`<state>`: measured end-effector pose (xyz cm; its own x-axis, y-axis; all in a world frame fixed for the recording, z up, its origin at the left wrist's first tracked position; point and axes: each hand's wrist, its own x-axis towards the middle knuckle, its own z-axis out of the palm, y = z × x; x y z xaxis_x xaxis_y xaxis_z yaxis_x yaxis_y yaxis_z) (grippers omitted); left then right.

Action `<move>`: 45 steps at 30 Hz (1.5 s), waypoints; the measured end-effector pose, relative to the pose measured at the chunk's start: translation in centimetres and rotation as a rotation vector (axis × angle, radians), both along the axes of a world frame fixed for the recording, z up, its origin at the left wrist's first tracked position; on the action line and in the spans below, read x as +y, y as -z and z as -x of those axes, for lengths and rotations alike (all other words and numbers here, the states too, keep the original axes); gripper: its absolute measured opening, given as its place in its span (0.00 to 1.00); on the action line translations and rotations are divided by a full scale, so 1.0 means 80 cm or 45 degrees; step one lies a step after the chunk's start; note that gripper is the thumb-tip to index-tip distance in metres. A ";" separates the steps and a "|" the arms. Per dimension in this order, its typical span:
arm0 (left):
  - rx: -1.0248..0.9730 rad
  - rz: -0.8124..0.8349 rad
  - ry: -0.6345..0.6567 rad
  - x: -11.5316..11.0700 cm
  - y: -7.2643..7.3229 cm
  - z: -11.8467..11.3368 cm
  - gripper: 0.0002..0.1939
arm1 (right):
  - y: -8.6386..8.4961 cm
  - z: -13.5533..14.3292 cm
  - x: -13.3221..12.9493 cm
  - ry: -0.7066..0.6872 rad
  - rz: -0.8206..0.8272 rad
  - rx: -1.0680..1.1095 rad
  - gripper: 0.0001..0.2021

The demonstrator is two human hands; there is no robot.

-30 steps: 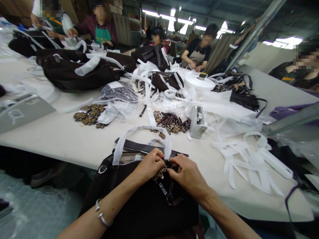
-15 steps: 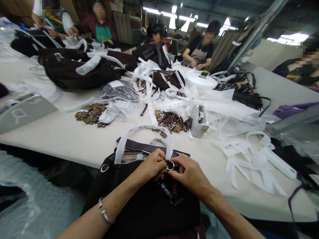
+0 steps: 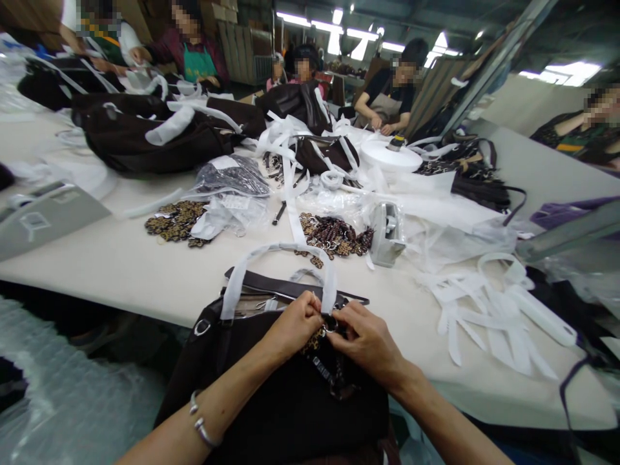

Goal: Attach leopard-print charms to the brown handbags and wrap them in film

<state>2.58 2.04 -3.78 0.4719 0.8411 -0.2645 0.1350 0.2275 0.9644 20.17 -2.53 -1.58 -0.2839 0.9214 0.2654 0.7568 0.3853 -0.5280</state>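
We had a dark brown handbag (image 3: 271, 394) upright in front of us at the near edge of the pale surface (image 3: 121, 265), its top partly open along a zipper (image 3: 285, 296). A white-wrapped handle (image 3: 234, 290) arched above the opening. Both our hands met at the foot of that handle, on its right side. With our right hand (image 3: 364, 336) we kept a closed grip on a small silver ring (image 3: 330, 327), pinched between thumb and fingers. Our left hand (image 3: 296, 326) was closed in a pinch at the ring's other side, though the fingers partly hid the exact point of contact. Below the ring, against the bag's front, hung a leopard-print charm (image 3: 312, 342), a strip of pale square pieces (image 3: 321, 368) and a dark braided strap (image 3: 340, 374). We wore a silver bracelet (image 3: 201, 420) on the left wrist.

Beyond the bag we had a heap of leopard-print charms (image 3: 177, 223) to the left, and a mixed pile of braided straps and charms (image 3: 336, 236) just beside a grey tape dispenser (image 3: 386, 236). White strips (image 3: 472, 316) lay loosely to the right. Farther back we saw a large brown bag (image 3: 155, 139) lying down, a white roll (image 3: 385, 158) and several co-workers (image 3: 387, 97) around the surface.
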 end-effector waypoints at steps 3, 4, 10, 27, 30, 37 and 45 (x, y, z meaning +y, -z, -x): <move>0.005 0.027 -0.004 -0.004 -0.002 0.001 0.06 | 0.005 0.002 -0.008 0.066 -0.078 -0.002 0.07; -0.006 0.043 -0.009 -0.006 -0.003 0.001 0.07 | 0.006 0.004 -0.011 0.099 -0.104 -0.001 0.07; -0.084 0.150 -0.149 -0.011 -0.006 -0.005 0.10 | 0.001 0.010 -0.018 0.213 -0.107 0.055 0.06; -0.166 0.202 -0.221 -0.015 0.003 -0.009 0.09 | 0.000 0.016 -0.017 0.399 0.136 0.177 0.06; -0.190 0.252 -0.249 -0.017 0.002 -0.009 0.10 | 0.000 0.014 -0.015 0.375 0.122 0.170 0.06; -0.222 0.275 -0.291 -0.023 0.003 -0.010 0.13 | -0.002 0.007 -0.013 0.196 0.104 0.101 0.08; -0.342 0.500 -0.439 -0.051 -0.003 -0.005 0.19 | -0.011 0.009 -0.010 0.081 0.351 0.169 0.06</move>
<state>3.00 -2.08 -3.52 0.2821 0.8208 -0.4966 -0.2473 0.5624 0.7890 19.43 -3.33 -0.67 -0.2032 0.9785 0.0343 0.6921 0.1683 -0.7019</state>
